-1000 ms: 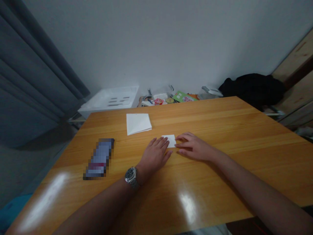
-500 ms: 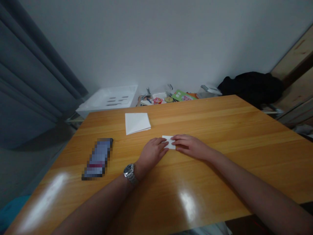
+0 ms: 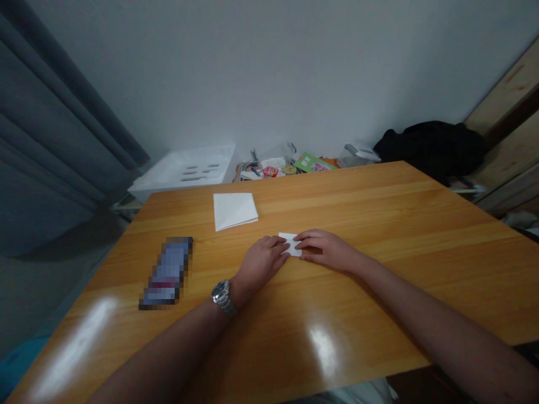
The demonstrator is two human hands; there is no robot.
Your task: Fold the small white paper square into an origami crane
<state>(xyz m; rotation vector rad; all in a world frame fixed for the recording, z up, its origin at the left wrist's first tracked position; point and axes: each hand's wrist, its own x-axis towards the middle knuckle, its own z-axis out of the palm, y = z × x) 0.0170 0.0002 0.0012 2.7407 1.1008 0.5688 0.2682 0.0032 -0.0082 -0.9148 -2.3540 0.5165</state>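
Note:
A small folded white paper (image 3: 288,240) lies flat on the wooden table (image 3: 379,224) in front of me. My left hand (image 3: 261,262), with a metal watch at the wrist, rests on the paper's left side, fingers bent and pressing down. My right hand (image 3: 326,251) lies on the paper's right side, its fingertips meeting the left hand's over the paper. Most of the paper is hidden under the fingers.
A larger folded white sheet (image 3: 234,210) lies farther back on the table. A blurred dark flat object (image 3: 167,273) sits to the left. Behind the table are a white plastic bin (image 3: 185,171), small clutter (image 3: 290,165) and a black cloth heap (image 3: 429,148).
My hands have closed in over the small paper, which now shows less. The right fingertips slid left onto it and the left fingers curled.

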